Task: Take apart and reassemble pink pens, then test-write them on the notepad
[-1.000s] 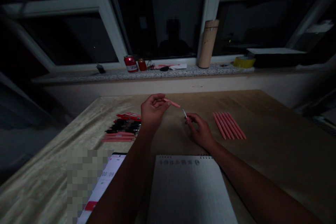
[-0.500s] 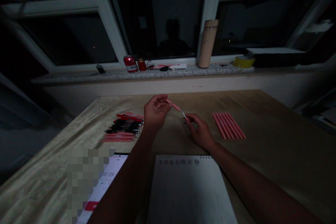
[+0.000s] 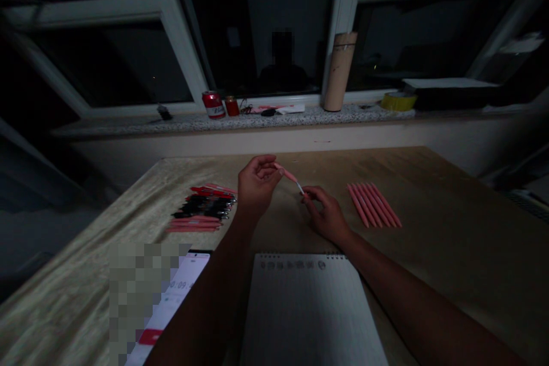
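Observation:
Above the middle of the table, my left hand (image 3: pixel 257 186) pinches a pink pen barrel (image 3: pixel 289 174), which slants down to the right. A thin whitish pen refill (image 3: pixel 299 187) sticks out of the barrel's lower end. The far end of that refill is between the fingertips of my right hand (image 3: pixel 325 213); a small pinkish bit shows there, too small to make out. Left of my left hand lies a pile of pens (image 3: pixel 203 206), black in the middle with red and pink ones around. To the right, several pink pens (image 3: pixel 374 205) lie side by side in a slanted row.
A spiral notepad (image 3: pixel 309 309) lies in front of me, and a phone (image 3: pixel 182 291) showing a timer lies partly under my left forearm. On the windowsill (image 3: pixel 184 124) stand a red can (image 3: pixel 213 104), a small jar (image 3: pixel 231 106), a tall cardboard tube (image 3: pixel 340 71) and yellow tape (image 3: pixel 398 102).
My left hand has shifted slightly to the right with the pink barrel, and a little less of the refill shows between the hands. My right hand stays nearly still.

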Demonstrator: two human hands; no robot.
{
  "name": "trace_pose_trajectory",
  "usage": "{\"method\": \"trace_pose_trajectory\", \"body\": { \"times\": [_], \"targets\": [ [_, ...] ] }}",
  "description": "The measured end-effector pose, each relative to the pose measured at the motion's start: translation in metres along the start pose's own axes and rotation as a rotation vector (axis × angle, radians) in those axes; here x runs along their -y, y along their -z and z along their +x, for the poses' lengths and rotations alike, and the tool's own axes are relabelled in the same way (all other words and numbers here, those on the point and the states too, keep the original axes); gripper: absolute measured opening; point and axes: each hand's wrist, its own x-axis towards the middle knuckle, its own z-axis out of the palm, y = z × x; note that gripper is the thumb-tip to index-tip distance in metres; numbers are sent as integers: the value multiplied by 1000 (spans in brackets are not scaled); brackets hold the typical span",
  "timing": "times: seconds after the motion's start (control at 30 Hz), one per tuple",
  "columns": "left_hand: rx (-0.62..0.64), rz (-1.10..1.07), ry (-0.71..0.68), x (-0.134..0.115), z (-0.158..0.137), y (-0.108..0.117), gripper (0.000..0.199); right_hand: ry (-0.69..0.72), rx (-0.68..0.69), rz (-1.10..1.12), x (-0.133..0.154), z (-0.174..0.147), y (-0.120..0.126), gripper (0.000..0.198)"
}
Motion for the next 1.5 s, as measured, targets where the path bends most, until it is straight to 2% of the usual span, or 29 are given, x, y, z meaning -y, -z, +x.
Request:
{"method": "trace_pose_trajectory", "body": {
  "times": [0.37,0.8,1.1,1.5],
  "targets": [
    [98,51,12,7,-5,-6,34,9,4,-5,4,2,1,19],
    [150,80,45,10,-10,-10,33,7,-31,-2,1,0,-2,21],
    [155,102,87,13,-14,-15,33,-14,-33,25,-1,-1,-2,25],
    [165,129,55,17,-14,-14,33,-21,-77,40,3,0,-2,25]
  ]
}}
